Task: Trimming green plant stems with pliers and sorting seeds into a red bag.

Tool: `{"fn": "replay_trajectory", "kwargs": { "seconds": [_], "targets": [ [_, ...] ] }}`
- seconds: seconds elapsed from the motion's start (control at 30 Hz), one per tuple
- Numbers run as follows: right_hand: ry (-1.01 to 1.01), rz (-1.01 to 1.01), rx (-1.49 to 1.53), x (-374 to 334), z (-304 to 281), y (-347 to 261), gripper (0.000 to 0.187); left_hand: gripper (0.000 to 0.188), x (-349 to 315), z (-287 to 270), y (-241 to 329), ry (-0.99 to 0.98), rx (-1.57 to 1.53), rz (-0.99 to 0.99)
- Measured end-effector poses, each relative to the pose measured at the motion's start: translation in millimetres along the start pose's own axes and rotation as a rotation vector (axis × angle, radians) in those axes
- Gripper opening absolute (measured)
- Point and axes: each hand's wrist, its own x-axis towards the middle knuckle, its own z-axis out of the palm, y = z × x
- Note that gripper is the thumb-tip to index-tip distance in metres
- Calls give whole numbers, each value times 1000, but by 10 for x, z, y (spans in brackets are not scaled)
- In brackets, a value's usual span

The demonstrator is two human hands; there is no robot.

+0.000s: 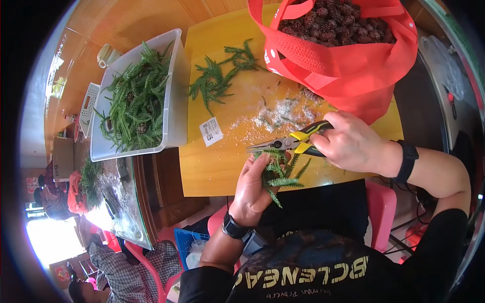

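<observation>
Left hand [252, 189] hides sprig [283, 174] stem; pliers [290, 142] tips blurred.

Craft workshop: bin of green sprigs [136, 101], bagged pinecones [338, 22].

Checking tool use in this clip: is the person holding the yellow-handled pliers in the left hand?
No, the pliers are gripped by the right hand, while the left hand holds a green sprig.
</observation>
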Motion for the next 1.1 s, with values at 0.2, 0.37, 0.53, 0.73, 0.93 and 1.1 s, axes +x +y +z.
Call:
{"fn": "replay_trajectory", "kwargs": {
  "seconds": [0.2,0.37,0.53,0.73,0.93,1.1],
  "targets": [
    [-76,2,47,-18,97,10,16,23,64,39,30,146,-13,-77],
    [8,302,516,0,-98,-1,22,13,65,109,77,72,243,133],
    [-160,535,622,-92,-157,109,20,10,37,187,89,-37,250,207],
    [-130,580,688,-135,-273,46,19,16,21,260,101,-153,287,258],
    [56,600,972,48,-401,-97,19,15,52,307,106,-206,306,221],
    [131,580,1193,197,-327,-160,20,15,49,331,123,-260,389,272]
  ]
}}
